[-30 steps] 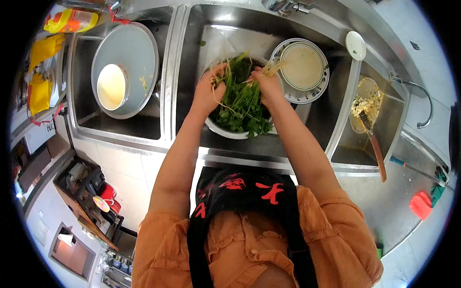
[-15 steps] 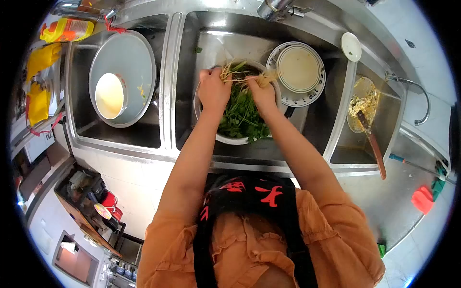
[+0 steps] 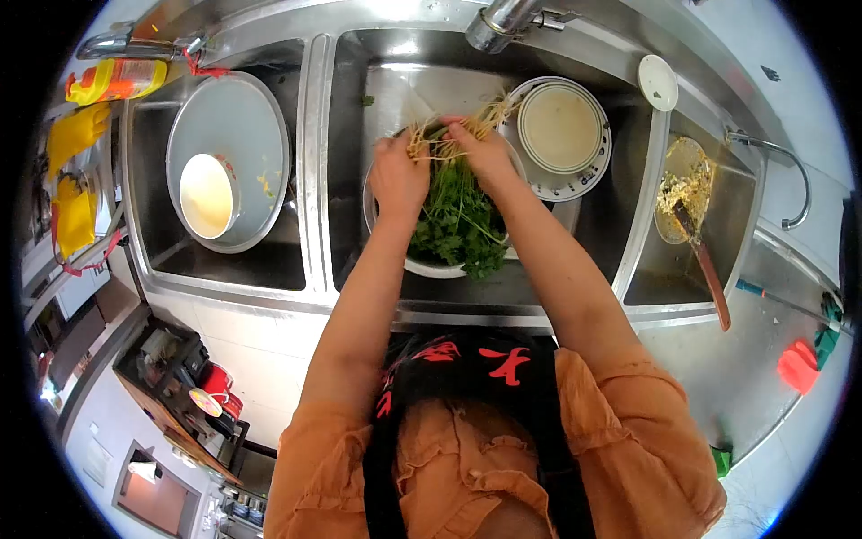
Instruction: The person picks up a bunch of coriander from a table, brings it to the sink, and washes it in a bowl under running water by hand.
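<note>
A bunch of leafy green herbs [image 3: 456, 216] lies over a round metal bowl [image 3: 431, 269] in the middle sink, its pale roots at the far side. My left hand [image 3: 400, 175] is closed on the root end at the bowl's left. On the right, my right hand [image 3: 485, 154] grips the roots and stems, its fingers curled round them. Some pale roots stick out beyond both hands. The leaves hang toward me, over the bowl's near rim.
Stacked plates [image 3: 561, 128] stand right of the bowl. The left sink holds a large basin [image 3: 256, 117] with a cream-coloured bowl [image 3: 206, 199]. In the right sink are food scraps in a strainer [image 3: 669, 229] and a wooden-handled tool [image 3: 712, 280]. A faucet [image 3: 492, 29] overhangs the far edge.
Both hands have moved slightly, and the herb bunch now hangs straighter and a little closer to me. More of the pale roots show between and beyond my hands.
</note>
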{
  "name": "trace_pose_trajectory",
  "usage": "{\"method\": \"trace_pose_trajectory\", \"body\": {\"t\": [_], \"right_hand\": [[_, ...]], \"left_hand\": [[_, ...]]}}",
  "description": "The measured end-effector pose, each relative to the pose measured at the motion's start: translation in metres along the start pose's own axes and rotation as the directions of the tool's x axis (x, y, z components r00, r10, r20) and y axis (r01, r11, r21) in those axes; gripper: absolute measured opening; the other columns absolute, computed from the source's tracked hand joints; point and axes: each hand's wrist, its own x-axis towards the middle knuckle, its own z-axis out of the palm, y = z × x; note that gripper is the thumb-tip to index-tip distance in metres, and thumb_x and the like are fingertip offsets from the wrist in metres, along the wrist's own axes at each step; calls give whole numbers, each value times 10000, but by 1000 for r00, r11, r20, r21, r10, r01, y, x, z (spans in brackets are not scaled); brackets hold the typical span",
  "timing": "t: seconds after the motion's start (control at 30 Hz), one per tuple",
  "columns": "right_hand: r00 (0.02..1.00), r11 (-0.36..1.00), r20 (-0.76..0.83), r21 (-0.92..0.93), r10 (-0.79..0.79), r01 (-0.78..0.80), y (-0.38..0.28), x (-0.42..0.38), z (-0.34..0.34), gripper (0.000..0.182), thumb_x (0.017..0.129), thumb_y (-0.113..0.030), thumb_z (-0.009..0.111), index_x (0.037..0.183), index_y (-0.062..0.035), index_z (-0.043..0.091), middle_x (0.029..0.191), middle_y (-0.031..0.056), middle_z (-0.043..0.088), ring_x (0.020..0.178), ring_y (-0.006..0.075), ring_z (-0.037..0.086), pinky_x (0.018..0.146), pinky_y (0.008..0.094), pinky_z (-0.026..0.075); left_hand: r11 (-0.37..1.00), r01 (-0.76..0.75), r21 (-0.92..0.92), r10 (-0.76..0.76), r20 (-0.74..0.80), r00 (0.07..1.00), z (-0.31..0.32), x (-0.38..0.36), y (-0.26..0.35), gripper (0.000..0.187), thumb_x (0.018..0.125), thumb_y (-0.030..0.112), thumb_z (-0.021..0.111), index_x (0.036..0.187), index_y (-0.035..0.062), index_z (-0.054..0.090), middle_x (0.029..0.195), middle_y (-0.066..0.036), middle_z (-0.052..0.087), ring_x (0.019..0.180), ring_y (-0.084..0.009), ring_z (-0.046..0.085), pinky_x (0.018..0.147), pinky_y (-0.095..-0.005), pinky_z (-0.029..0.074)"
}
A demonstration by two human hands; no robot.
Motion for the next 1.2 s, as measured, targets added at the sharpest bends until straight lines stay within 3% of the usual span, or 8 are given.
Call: {"method": "trace_pose_trajectory", "body": {"t": [0.27, 0.47, 0.63, 0.83, 0.93, 1.0, 1.13, 1.2], "right_hand": [[982, 991, 165, -81, -88, 102, 1, -34, 2, 222, 929, -159, 516, 1057, -14, 625, 989, 24, 625, 898, 108, 552, 803, 262, 442], [967, 953, -17, -176, -255, 248, -9, -83, -17, 231, 930, -186, 517, 1037, -24, 642, 936, 30, 643, 835, 112, 569, 761, 256, 455], [942, 977, -283, 53, -183, 206, -12, -105, -54, 215, 932, -190, 519, 988, -22, 640, 926, 35, 629, 856, 123, 556, 767, 272, 450], [912, 955, -384, 189, -142, 228, -16, -100, -81, 227, 946, -208, 497, 922, -1, 587, 970, 75, 599, 868, 151, 558, 784, 283, 455], [909, 915, -200, -256, -366, 312, -32, -111, -60, 215, 938, -198, 512, 900, -4, 597, 933, 64, 606, 869, 151, 564, 774, 270, 452], [929, 885, -55, -330, -366, 329, -30, -115, -40, 193, 921, -194, 531, 899, -23, 618, 884, 59, 621, 831, 155, 570, 744, 291, 456], [835, 614, 354, -565, -421, 550, -43, -122, 4, 148, 872, -168, 567, 972, -88, 640, 859, 116, 602, 799, 275, 579, 707, 336, 466], [865, 643, 389, -583, -316, 497, -46, -127, 16, 151, 861, -173, 582, 974, -88, 636, 848, 111, 588, 795, 282, 576, 705, 337, 468]], "left_hand": [[997, -44, 70, 41, 43, 998, 5, -1, 0, 279, 796, 197, 643, 1046, 72, 631, 1005, -182, 513, 931, -355, 540, 807, -413, 458], [944, -219, -247, 175, -189, 966, -26, -45, -32, 164, 819, 89, 598, 965, 24, 634, 1009, -161, 537, 966, -296, 504, 855, -363, 409], [819, -322, -476, 201, -286, 937, -71, -102, -48, 98, 865, 16, 533, 952, 9, 578, 1019, -133, 563, 985, -226, 517, 868, -339, 410], [707, -125, -696, -15, -191, 981, -105, -130, -42, 106, 916, 81, 466, 991, 57, 538, 1128, -118, 563, 1042, -191, 518, 941, -341, 373], [644, 56, -763, -129, -36, 991, -101, -123, -39, 61, 918, 93, 485, 961, 73, 523, 1076, -118, 611, 1012, -177, 542, 930, -326, 380], [544, 40, -838, -47, 17, 999, -84, -117, -47, 82, 915, 99, 510, 974, 47, 532, 1044, -78, 629, 937, -124, 550, 844, -265, 417], [684, -35, -729, 126, 71, 989, -73, -108, -30, 74, 884, 76, 549, 950, 48, 532, 975, -82, 633, 830, -116, 552, 727, -263, 446], [809, -30, -587, 160, 171, 972, -72, -106, -21, 62, 878, 69, 550, 934, 61, 527, 966, -77, 632, 863, -123, 554, 767, -266, 441]]}}
